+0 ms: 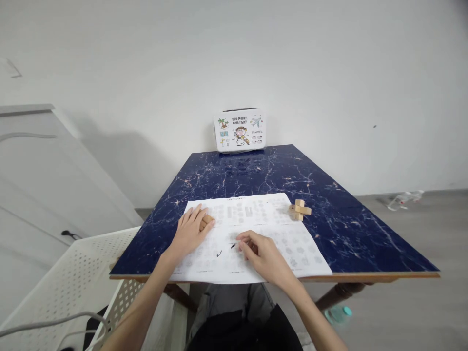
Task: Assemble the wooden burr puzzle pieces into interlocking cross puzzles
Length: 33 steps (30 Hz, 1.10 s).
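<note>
A large white printed sheet (256,229) lies on the dark blue marbled table (347,229). My left hand (190,231) rests on the sheet's left part, fingers curled over a small wooden block (206,221) that pokes out beside them. My right hand (263,256) sits on the sheet near its front edge, fingers bent and pinched together beside small black marks on the paper; what they hold, if anything, is hidden. An assembled wooden block puzzle (300,210) stands at the sheet's far right corner, apart from both hands.
A white box with cartoon travel pictures (240,130) stands at the table's far edge against the wall. A white perforated basket (76,282) is at lower left. A plastic bottle (402,199) lies on the floor at right, another (338,314) under the table.
</note>
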Tool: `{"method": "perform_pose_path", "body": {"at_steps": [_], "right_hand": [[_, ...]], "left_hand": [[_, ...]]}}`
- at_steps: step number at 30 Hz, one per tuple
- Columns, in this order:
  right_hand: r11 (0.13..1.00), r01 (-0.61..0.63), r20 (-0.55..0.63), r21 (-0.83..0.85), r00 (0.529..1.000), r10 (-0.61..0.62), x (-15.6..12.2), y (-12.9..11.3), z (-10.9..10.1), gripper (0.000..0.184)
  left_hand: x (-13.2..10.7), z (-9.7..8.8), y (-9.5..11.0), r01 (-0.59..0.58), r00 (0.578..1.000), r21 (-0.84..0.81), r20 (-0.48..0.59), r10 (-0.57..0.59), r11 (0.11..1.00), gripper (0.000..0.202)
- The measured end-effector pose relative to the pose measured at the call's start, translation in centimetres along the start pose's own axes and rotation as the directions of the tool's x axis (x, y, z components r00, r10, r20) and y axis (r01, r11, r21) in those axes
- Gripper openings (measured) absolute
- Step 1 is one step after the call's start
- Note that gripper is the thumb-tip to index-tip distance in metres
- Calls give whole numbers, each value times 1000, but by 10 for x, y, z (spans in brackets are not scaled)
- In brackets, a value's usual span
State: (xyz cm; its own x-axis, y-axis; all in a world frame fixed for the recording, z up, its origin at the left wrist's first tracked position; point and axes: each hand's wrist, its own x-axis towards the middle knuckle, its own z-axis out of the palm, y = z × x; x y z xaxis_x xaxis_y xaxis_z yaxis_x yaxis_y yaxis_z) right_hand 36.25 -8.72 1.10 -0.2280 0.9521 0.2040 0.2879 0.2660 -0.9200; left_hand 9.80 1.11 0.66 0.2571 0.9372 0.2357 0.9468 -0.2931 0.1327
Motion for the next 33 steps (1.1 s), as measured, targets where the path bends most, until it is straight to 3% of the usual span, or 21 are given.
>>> {"method": "perform_pose_path", "body": {"at_steps": [6,10,13,16,18,21,24,27,29,33], "right_hand": [[1000,17,-4,-4,1000,-17,-1,-3,0,20],[999,30,8,23,1000,-30,-1,-7,-1,20],[999,10,-13,32,1000,-10,-7,-4,-14,22],[995,-63,-188,-73,981,48,-17,7,-46,27],[974,-152,-371,-170,925,79,-23,19,-73,31],[895,-323,-593,-308,801,85,-25,36,-110,35],[770,-488,-628,-410,764,150,-17,46,-128,43],[677,-559,-609,-479,767,202,-6,50,-132,43],[661,-560,-595,-500,776,208,0,52,-132,40],[766,-382,-522,-517,850,70,0,48,-126,28]], "left_hand": [[22,0,-23,128,992,105,0,-129,986,64],[26,2,-28,140,990,100,-49,-135,985,67],[22,0,-31,110,992,53,-74,-106,993,74],[11,-7,-35,12,998,13,-68,-11,1000,80],[-1,-13,-36,-42,996,4,-85,42,999,78],[-18,-21,-26,-124,984,-20,-132,121,992,74],[-31,-24,-4,-221,966,-44,-146,213,974,64],[-39,-26,18,-286,953,-93,-131,273,954,56],[-42,-26,27,-315,947,-130,-103,303,940,53],[-45,-28,38,-338,941,-186,-72,330,923,48]]}}
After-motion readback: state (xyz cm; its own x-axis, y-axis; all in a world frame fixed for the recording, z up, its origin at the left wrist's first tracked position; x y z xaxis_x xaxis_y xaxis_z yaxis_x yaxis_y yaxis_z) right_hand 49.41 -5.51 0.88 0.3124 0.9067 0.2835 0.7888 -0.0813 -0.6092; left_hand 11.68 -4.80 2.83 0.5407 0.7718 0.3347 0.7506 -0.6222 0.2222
